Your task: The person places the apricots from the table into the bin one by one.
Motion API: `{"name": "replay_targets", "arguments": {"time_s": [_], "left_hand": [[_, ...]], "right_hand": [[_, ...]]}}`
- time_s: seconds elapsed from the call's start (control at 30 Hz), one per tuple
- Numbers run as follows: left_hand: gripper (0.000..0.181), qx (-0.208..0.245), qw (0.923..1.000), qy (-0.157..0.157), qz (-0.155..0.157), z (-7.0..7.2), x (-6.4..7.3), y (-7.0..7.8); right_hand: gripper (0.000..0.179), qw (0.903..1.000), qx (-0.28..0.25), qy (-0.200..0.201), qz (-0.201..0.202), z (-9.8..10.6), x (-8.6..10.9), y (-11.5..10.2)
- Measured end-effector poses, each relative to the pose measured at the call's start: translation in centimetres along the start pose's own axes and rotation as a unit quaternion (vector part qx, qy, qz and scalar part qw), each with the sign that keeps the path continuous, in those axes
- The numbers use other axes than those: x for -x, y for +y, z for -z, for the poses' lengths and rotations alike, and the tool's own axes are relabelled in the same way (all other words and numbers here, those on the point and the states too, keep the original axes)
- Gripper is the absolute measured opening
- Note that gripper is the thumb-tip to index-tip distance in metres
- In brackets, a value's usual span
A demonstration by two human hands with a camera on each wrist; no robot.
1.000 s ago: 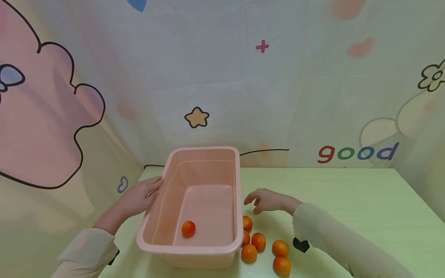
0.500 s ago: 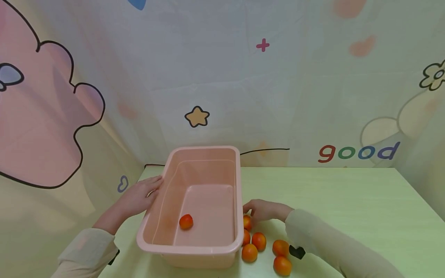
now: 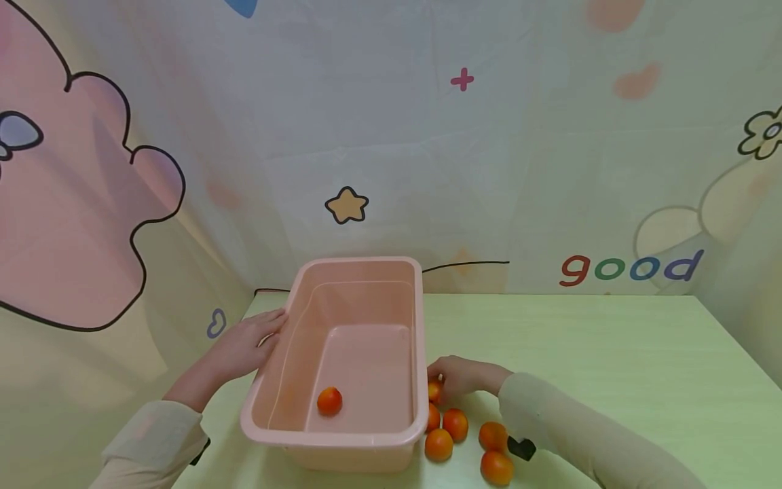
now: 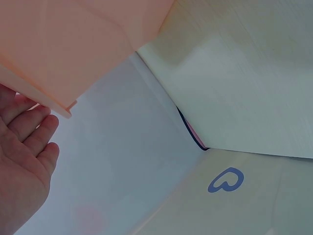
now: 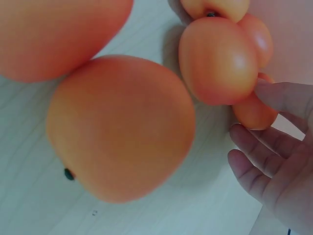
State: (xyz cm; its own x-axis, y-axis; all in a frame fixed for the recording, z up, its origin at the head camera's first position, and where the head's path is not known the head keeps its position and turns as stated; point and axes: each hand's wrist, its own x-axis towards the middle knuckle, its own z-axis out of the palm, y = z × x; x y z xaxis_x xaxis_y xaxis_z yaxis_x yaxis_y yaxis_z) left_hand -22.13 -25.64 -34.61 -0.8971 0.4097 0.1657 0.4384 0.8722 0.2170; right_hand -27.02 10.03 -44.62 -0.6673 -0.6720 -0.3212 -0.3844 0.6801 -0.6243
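My left hand (image 3: 252, 339) rests against the outer left rim of a pink plastic basin (image 3: 345, 439). In the left wrist view, the relaxed fingers of my left hand (image 4: 24, 156) lie beside the basin's rim (image 4: 36, 93), with the thumb hidden. My right hand (image 3: 467, 375), beyond the basin's right wall, pinches a round orange-red fruit (image 3: 434, 391) still low by the table. In the right wrist view, the thumb of my right hand (image 5: 283, 147) overlaps that fruit (image 5: 254, 113) and other fingers lie below it. One orange-red fruit (image 3: 330, 401) sits inside the basin.
More such fruits lie right of the basin: one (image 3: 455, 425) near its wall, one (image 3: 438, 445) in front, and a touching pair, the nearer fruit (image 3: 497, 468) by the front. The pale green table (image 3: 580, 346) meets a printed cloth backdrop (image 3: 489, 170) behind.
My right hand has come down and toward me onto the fruit beside the basin. The fruit inside the basin has rolled away slightly and back. My left hand has stayed at the rim.
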Motion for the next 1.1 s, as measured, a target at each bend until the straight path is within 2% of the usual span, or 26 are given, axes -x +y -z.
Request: {"name": "replay_targets", "arguments": {"time_s": [0.23, 0.47, 0.73, 1.1], "left_hand": [[0.041, 0.001, 1.0000, -0.003, 0.002, -0.3, -0.1, -0.3], [0.041, 0.002, 1.0000, -0.003, 0.002, -0.4, -0.1, -0.4], [0.041, 0.008, 1.0000, -0.005, 0.003, -0.2, -0.1, -0.2], [0.041, 0.001, 1.0000, 0.001, 0.003, -0.3, -0.2, -0.4]], "right_hand": [[0.029, 0.9997, 0.014, 0.005, 0.020, 0.2, 0.2, 0.6], [0.028, 0.9976, 0.036, 0.030, 0.051, 1.4, 0.7, 0.6], [0.032, 0.9976, 0.041, 0.035, 0.043, 2.8, 1.4, 0.3], [0.030, 0.9965, 0.063, 0.037, 0.040, 5.6, 2.6, -1.4]]}}
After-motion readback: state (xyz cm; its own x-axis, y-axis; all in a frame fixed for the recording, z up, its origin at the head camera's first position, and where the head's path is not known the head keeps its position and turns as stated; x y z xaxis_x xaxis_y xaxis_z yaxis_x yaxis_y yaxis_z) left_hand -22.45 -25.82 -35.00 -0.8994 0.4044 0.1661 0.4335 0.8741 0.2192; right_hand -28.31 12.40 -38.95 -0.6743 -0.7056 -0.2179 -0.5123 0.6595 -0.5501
